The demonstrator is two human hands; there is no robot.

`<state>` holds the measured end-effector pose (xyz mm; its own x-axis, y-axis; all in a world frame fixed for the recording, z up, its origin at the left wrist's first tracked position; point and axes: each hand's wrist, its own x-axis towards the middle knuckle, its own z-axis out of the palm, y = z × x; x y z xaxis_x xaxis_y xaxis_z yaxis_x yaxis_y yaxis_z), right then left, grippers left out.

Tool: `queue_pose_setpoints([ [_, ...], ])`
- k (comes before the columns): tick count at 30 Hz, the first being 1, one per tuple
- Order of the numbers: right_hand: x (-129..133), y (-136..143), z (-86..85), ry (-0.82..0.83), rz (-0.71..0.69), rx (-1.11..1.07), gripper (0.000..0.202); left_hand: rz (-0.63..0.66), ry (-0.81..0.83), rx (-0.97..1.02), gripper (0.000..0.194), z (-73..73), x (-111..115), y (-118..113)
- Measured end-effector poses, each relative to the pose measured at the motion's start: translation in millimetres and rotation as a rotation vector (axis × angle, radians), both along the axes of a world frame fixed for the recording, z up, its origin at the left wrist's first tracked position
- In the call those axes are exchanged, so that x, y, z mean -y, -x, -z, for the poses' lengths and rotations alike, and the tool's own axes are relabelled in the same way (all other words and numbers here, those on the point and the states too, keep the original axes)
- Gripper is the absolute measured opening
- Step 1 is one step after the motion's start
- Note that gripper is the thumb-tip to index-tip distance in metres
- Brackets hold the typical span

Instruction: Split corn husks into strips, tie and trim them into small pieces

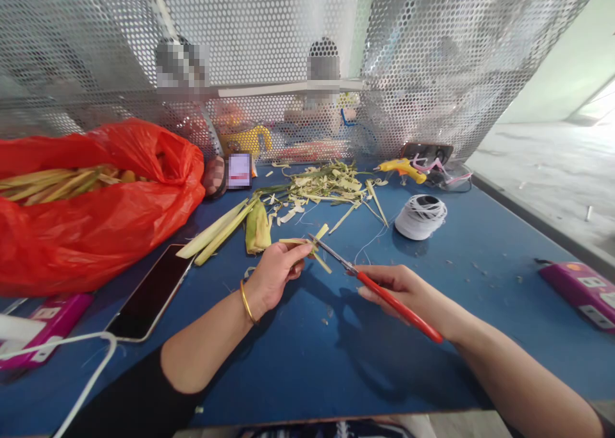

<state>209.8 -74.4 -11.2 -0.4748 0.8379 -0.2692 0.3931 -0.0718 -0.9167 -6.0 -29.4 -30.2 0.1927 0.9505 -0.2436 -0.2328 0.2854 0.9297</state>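
Observation:
Over the middle of the blue table, my left hand (278, 268) pinches a small bundle of pale green leaf strips (321, 259), whose ends stick out past the fingertips. My right hand (403, 291) grips red-handled scissors (379, 291), with the blade tips touching or very close to the strips. Behind my left hand stands a stubby green husk piece (258, 228). Long pale leaf strips (216, 233) lie left of it. Beyond them spreads a heap of cut leaf scraps (327, 185). A white thread spool (421, 218) stands behind my right hand, with loose thread trailing near it.
A red plastic bag (158, 201) of leaf strips fills the left side. Near it lie a dark phone (151, 297), a purple box (62, 326) and a white cable (103, 355). A yellow glue gun (403, 168) and glasses (444, 172) rest by the perforated metal screen (269, 34). Another purple box (583, 291) lies right.

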Motion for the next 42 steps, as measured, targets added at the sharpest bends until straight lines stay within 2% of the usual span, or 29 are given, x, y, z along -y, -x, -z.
queue_pose_setpoints([
  [9,1,2,3.7,-0.15,0.049,0.058,0.041,-0.006,-0.008,-0.007,0.027,-1.6,-1,0],
  [18,2,4,7.6,-0.162,0.076,0.107,0.041,-0.004,-0.02,-0.004,0.026,-2.1,-1,1],
  [20,0,4,8.9,-0.185,0.117,0.075,0.042,-0.003,-0.014,-0.013,0.027,-2.7,-1,0],
  [24,-6,0,7.3,-0.201,0.255,-0.02,0.059,-0.024,0.0,-0.018,0.033,-3.1,-2,0],
  [28,-8,-7,4.0,-0.217,0.223,-0.067,0.069,-0.061,0.005,-0.039,0.031,-1.2,-3,1],
  [31,-6,-10,3.0,-0.334,0.182,0.098,0.064,-0.087,-0.046,-0.08,0.026,0.2,-5,2],
  [36,-3,-9,-0.1,-0.667,0.136,0.486,0.051,-0.207,-0.263,-0.273,0.01,-1.3,-5,4],
  [39,-3,-9,-1.3,-0.762,0.087,0.548,0.047,-0.251,-0.386,-0.373,0.005,-3.6,-5,4],
  [42,-3,-9,0.1,-0.81,0.038,0.567,0.046,-0.258,-0.436,-0.439,0.006,-5.4,-5,5],
])
